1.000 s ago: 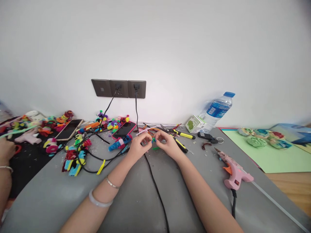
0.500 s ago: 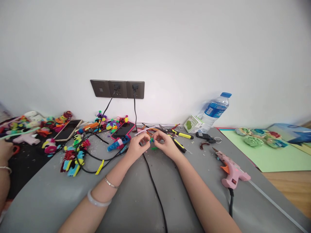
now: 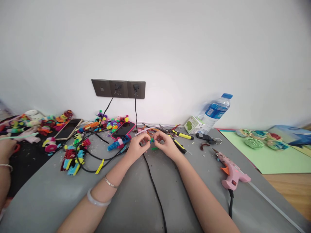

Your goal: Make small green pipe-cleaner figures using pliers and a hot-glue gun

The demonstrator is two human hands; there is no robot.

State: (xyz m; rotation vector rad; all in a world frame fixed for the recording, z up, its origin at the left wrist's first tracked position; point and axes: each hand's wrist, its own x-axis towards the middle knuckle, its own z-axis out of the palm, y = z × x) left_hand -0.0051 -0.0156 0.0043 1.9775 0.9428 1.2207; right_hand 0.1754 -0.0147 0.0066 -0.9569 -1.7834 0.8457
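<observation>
A small green piece (image 3: pixel 152 140) is pinched between the fingertips of both hands, low over the grey table mat (image 3: pixel 131 194). My left hand (image 3: pixel 140 144) grips it from the left, thumb and fingers together. From the right, my right hand (image 3: pixel 165 144) holds it in the same kind of pinch. Its exact shape is too small to tell. Behind the hands lie pipe cleaners (image 3: pixel 145 129) and scissors. Yellow-and-black pliers (image 3: pixel 178 144) rest just right of my right hand. Left of my left hand is a blue fuzzy piece (image 3: pixel 119 143).
A pink glue gun (image 3: pixel 232 176), keys (image 3: pixel 209 138), a small box (image 3: pixel 193 125) and a leaning bottle (image 3: pixel 216 111) stand or lie right. Fuzzy figures (image 3: pixel 74 155), phones (image 3: pixel 68 129) and black cables are left. Another person's hand (image 3: pixel 6 150) holds a pale green strip at far left.
My hands keep nearly the same pinch and place. The other person's hand and its pale strip have shifted slightly. The view has moved a little.
</observation>
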